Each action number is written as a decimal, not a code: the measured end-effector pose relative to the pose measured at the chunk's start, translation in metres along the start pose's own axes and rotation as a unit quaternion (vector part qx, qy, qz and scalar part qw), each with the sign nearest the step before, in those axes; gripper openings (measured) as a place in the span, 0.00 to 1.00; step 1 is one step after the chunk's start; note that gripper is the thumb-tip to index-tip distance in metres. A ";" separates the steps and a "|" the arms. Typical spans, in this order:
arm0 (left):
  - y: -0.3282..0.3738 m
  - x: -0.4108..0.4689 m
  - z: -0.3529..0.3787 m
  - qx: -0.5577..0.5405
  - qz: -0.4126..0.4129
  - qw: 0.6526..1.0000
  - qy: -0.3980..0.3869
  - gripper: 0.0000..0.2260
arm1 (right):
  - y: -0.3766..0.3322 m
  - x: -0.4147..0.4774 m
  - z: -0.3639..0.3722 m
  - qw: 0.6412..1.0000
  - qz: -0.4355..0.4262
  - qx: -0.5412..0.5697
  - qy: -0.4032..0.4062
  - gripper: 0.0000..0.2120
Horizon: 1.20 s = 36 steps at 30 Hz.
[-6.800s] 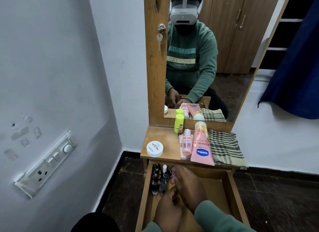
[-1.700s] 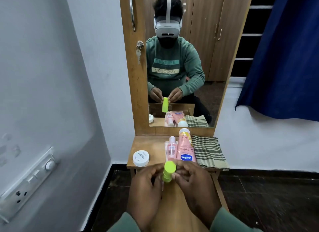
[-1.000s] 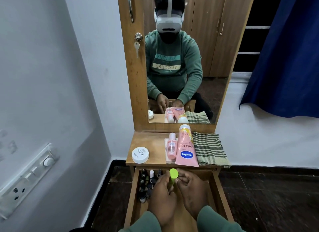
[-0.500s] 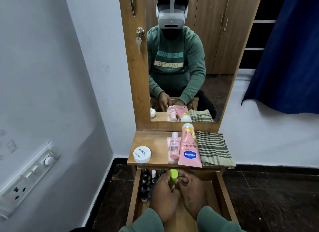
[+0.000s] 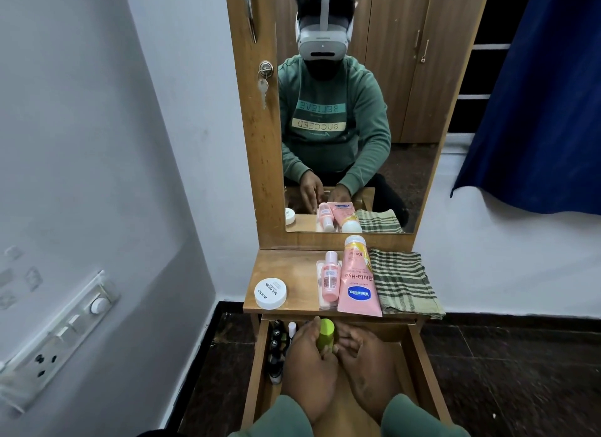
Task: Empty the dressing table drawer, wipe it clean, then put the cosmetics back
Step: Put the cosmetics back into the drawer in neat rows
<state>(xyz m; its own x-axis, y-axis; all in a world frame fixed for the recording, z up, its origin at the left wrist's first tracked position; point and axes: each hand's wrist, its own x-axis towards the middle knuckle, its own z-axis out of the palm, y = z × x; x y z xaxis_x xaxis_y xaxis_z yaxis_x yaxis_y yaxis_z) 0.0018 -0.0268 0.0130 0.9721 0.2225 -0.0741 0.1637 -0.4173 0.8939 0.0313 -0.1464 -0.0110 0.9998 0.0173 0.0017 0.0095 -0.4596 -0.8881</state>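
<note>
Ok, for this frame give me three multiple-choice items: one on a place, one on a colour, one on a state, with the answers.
1. Where does the checked cloth lie?
A. in the drawer
B. on the tabletop, right of the Vaseline tube
C. on the floor

2. What colour is the bottle that the left hand holds?
A. lime green
B. pink
C. white

3. The drawer is:
A. shut
B. pulled open
C. taken out and upside down

Answers:
1 B, the cloth lies at the tabletop's right end beside the tube.
2 A, cap and body both show lime green.
3 B, small dark bottles show along its left side.
</note>
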 end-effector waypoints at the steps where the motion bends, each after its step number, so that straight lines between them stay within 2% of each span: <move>1: 0.001 -0.002 -0.002 -0.013 0.002 1.000 0.005 0.27 | -0.001 -0.005 -0.002 1.000 -0.016 -0.011 0.000 0.20; 6: 0.010 -0.009 -0.025 -0.102 0.020 0.994 0.041 0.23 | -0.030 -0.029 -0.011 0.995 -0.096 -0.017 -0.016 0.15; 9: 0.015 -0.004 -0.055 -0.147 0.021 0.986 0.080 0.23 | -0.063 -0.023 -0.010 0.993 -0.108 0.039 -0.019 0.12; 11: 0.016 0.005 -0.081 -0.111 0.036 0.985 0.127 0.22 | -0.087 -0.008 -0.005 0.993 -0.096 0.057 -0.037 0.13; 13: 0.014 0.019 -0.105 -0.023 0.059 0.985 0.160 0.19 | -0.107 0.012 0.003 0.993 -0.100 0.029 -0.058 0.16; 16: 0.010 0.036 -0.126 0.083 0.042 0.988 0.121 0.25 | -0.126 0.044 0.018 0.984 -0.135 -0.066 -0.094 0.21; 19: 0.005 0.049 -0.128 0.119 0.027 0.988 0.093 0.29 | -0.136 0.068 0.033 0.967 -0.137 -0.185 -0.106 0.29; 21: 0.003 0.057 -0.126 0.119 0.018 0.990 0.081 0.28 | -0.137 0.076 0.042 0.956 -0.128 -0.238 -0.117 0.27; 23: -0.001 0.064 -0.124 0.123 0.010 0.990 0.072 0.27 | -0.136 0.078 0.048 0.948 -0.109 -0.269 -0.129 0.20; 25: -0.004 0.068 -0.122 0.117 0.008 0.991 0.066 0.23 | -0.133 0.079 0.052 0.947 -0.086 -0.279 -0.132 0.16; 28: -0.005 0.068 -0.123 0.117 0.010 0.991 0.069 0.19 | -0.128 0.081 0.054 0.957 -0.070 -0.254 -0.118 0.15; 36: 0.003 0.043 -0.130 0.092 0.075 0.991 0.057 0.17 | -0.113 0.057 0.040 0.979 -0.081 -0.163 -0.093 0.15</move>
<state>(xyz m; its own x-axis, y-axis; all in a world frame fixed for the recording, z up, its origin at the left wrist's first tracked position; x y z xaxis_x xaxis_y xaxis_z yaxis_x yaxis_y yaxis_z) 0.0219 0.0955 0.0699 0.9644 0.2390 0.1133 0.0564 -0.6043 0.7948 0.0862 -0.0578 0.0711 0.9652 0.2608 0.0198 0.2021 -0.6953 -0.6897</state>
